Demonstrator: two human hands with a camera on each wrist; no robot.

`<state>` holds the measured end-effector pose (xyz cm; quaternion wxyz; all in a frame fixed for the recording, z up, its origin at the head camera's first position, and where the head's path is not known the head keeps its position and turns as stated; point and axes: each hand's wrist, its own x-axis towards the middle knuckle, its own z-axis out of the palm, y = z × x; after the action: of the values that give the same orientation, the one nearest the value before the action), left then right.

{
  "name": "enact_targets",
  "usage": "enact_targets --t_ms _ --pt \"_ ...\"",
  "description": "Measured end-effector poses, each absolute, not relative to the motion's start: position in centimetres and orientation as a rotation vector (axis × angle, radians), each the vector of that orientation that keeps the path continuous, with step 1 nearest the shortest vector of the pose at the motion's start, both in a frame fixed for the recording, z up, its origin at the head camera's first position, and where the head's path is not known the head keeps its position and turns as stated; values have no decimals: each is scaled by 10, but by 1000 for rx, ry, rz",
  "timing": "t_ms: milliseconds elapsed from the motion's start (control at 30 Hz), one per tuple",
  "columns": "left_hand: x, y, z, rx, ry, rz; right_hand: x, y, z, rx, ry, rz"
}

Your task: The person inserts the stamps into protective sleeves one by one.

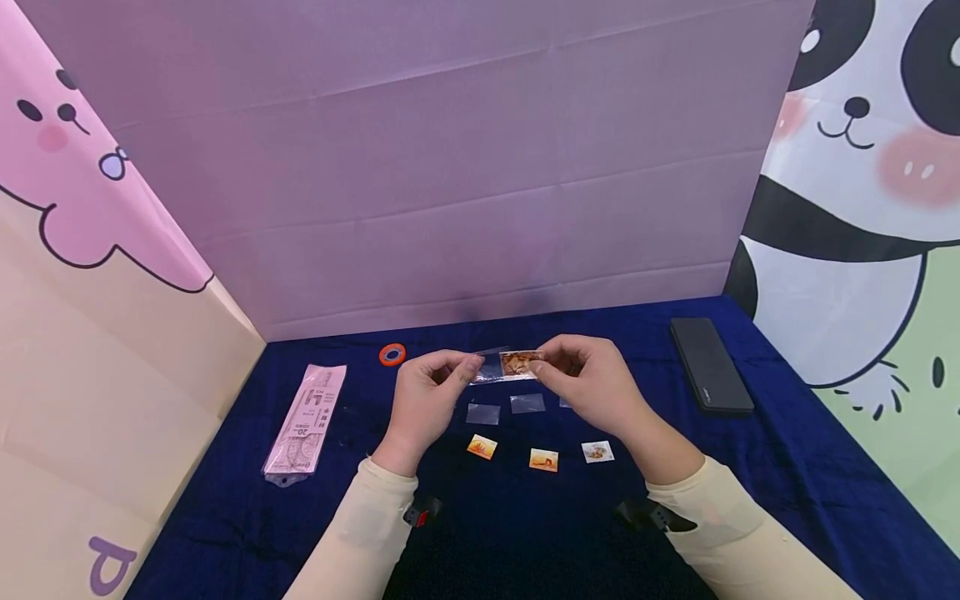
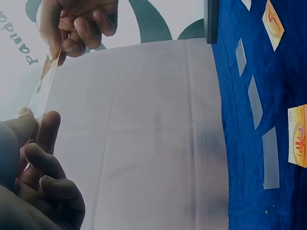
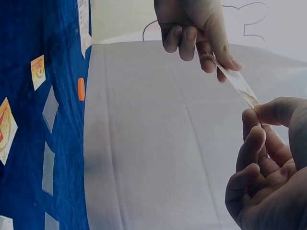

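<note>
My left hand (image 1: 423,400) pinches the left end of a small clear plastic sleeve (image 1: 487,367) between thumb and forefinger, held above the table. At the other end, my right hand (image 1: 596,385) pinches a stamp (image 1: 516,362) with a brown animal picture. Stamp and sleeve meet in one line between the hands; how far the stamp lies inside the sleeve I cannot tell. Below the hands lie more clear sleeves (image 1: 483,414). Nearer to me are an orange-yellow stamp (image 1: 482,447), a second orange one (image 1: 543,460) and a whitish one (image 1: 597,452).
A pink printed packet (image 1: 306,421) lies on the left of the dark blue cloth (image 1: 225,500). Behind the left hand sits an orange tape roll (image 1: 392,355). A black flat case (image 1: 710,365) is at the back right. Fabric walls (image 1: 480,208) enclose the table.
</note>
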<state>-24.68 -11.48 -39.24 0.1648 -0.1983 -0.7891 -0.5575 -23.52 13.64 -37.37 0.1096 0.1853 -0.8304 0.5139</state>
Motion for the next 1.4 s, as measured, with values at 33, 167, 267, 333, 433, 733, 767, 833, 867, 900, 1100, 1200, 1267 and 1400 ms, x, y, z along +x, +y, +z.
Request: enact_targets --t_ms 33,167,267,333,433,733,767,833,867,900,1100,1200,1267,1400 --pt "-247 -115 -393 -573 -2244 -1594 -235 136 -374 545 -2443 1512" --pt "-248 -114 -393 -592 -2230 -1616 -236 134 -374 534 -2456 1512" --pt "-247 -114 -392 -595 -2226 -1640 -235 133 -374 533 -2460 1524" --pt "-247 -113 -393 -591 -2229 -1652 -235 132 -374 534 -2462 1532" --pt "-247 -113 -393 -587 -2236 -1658 -235 132 -375 537 -2468 1535" --pt "-248 -113 -394 -595 -2242 -1646 -233 133 -376 543 -2435 1556" --pt "-248 -113 -393 -598 -2241 -1648 -233 132 -376 541 -2431 1561" --pt "-248 -113 -393 -602 -2242 -1651 -233 132 -376 539 -2430 1569" --pt "-248 -113 -393 -604 -2242 -1653 -233 131 -376 540 -2432 1573" --pt "-247 -113 -393 -605 -2242 -1657 -233 131 -377 542 -2435 1572" --pt "-247 -112 -393 -605 -2254 -1663 -233 130 -378 547 -2444 1572" --pt "-247 -112 -393 -610 -2254 -1658 -233 129 -377 554 -2443 1580" --pt "-246 -112 -393 -613 -2254 -1656 -233 128 -377 556 -2448 1575" --pt "-245 -111 -393 -622 -2254 -1657 -232 128 -377 566 -2457 1575"
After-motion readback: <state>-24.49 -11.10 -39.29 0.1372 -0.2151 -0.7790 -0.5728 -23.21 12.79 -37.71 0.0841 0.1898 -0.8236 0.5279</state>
